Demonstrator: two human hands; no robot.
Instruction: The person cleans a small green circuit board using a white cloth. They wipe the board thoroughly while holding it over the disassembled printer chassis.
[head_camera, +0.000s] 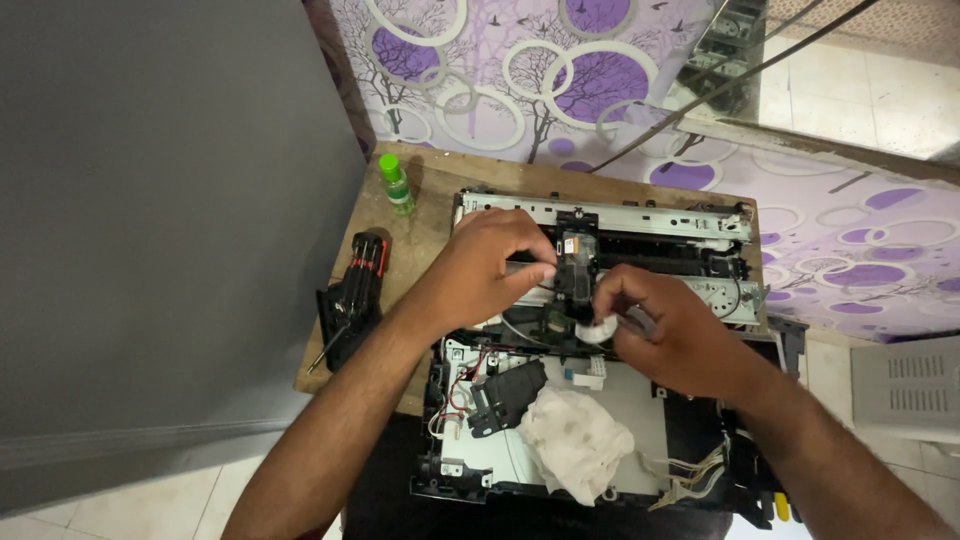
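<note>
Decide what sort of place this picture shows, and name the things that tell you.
Probably a small home repair corner: an opened printer on a wooden board, a screwdriver set beside it, and purple patterned wallpaper behind.

Bottle (396, 182) behind screwdriver set (352, 297), left of printer (600, 300).

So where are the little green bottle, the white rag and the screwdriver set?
green bottle (396, 186), head view, on its clear body below the cap
white rag (573, 440), head view, middle of the crumpled cloth
screwdriver set (355, 295), head view, on the black case
</note>
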